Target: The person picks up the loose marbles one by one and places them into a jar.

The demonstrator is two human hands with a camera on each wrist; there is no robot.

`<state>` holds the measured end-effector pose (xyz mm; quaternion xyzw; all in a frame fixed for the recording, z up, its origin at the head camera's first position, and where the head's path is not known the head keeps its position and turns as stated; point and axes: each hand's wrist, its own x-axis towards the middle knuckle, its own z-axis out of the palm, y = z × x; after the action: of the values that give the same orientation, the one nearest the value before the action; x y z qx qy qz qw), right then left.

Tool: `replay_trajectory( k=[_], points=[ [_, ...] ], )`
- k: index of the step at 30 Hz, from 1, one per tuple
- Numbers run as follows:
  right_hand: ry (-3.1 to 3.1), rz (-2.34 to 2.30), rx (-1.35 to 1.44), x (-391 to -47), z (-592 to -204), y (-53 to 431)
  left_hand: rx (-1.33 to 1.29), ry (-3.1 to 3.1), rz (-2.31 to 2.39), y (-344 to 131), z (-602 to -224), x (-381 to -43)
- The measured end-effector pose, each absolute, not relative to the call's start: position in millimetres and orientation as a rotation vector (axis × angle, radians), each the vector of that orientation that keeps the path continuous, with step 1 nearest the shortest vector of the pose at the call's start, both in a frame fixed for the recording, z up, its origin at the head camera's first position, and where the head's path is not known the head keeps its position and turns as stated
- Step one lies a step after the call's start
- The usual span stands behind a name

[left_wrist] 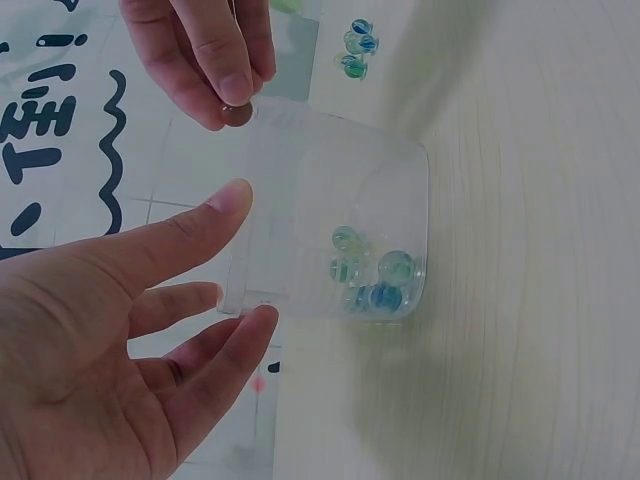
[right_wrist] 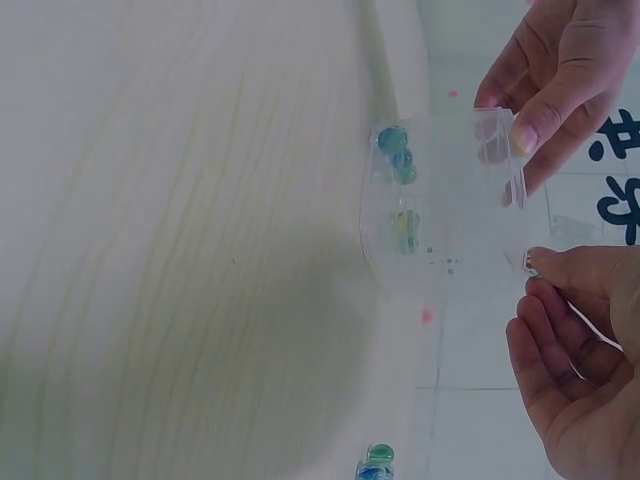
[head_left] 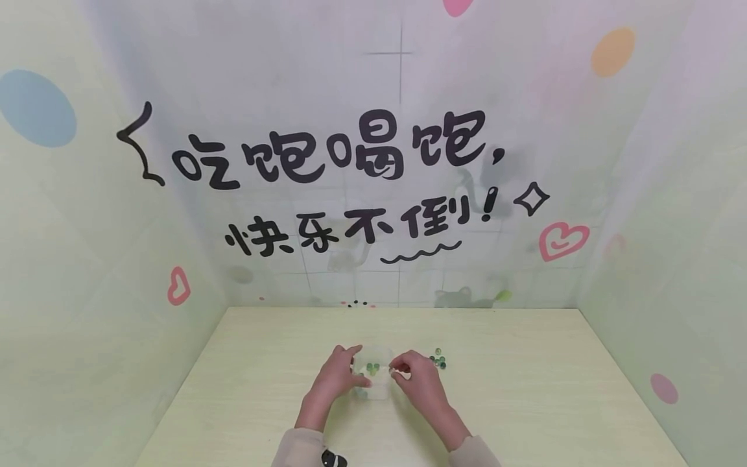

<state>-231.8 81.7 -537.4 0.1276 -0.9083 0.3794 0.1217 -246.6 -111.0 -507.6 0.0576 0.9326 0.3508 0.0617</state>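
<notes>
A clear plastic box (head_left: 380,390) stands on the table with several green and blue glass marbles (left_wrist: 387,296) on its bottom. My left hand (head_left: 334,376) holds the box at its left side, thumb and fingers spread around the rim. At the opposite side, my right hand (head_left: 423,384) pinches a single marble (right_wrist: 530,262) between thumb and forefinger, right by the rim. That marble is mostly covered by the fingertips. Just beyond the right hand, several loose marbles (head_left: 440,362) lie in a small cluster on the table.
The pale wood-grain table (head_left: 525,389) ends at a white printed backdrop (head_left: 350,272) with black lettering. Similar printed walls stand at the left and right. A small black object (head_left: 334,459) shows by the left sleeve.
</notes>
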Motion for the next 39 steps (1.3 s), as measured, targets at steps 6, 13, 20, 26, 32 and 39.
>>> replay_trajectory(
  k=[6, 13, 20, 26, 32, 39],
  points=[
    [-2.648, 1.111, 0.390, -230, -536, 81, 0.179, 2.825, 1.053, -111, -508, -248],
    [-2.641, 1.081, 0.398, -230, -535, 81, 0.178, 2.826, 1.048, -111, -508, -249],
    [-2.630, 1.084, 0.387, -230, -535, 83, 0.168, 2.820, 1.055, -111, -507, -250],
    [-2.619, 1.065, 0.369, -231, -536, 88, 0.157, 2.810, 1.065, -111, -506, -251],
    [-2.613, 1.076, 0.354, -231, -536, 93, 0.161, 2.809, 1.058, -111, -506, -251],
    [-2.612, 1.049, 0.318, -231, -536, 99, 0.170, 2.811, 1.056, -112, -505, -251]
  ],
)
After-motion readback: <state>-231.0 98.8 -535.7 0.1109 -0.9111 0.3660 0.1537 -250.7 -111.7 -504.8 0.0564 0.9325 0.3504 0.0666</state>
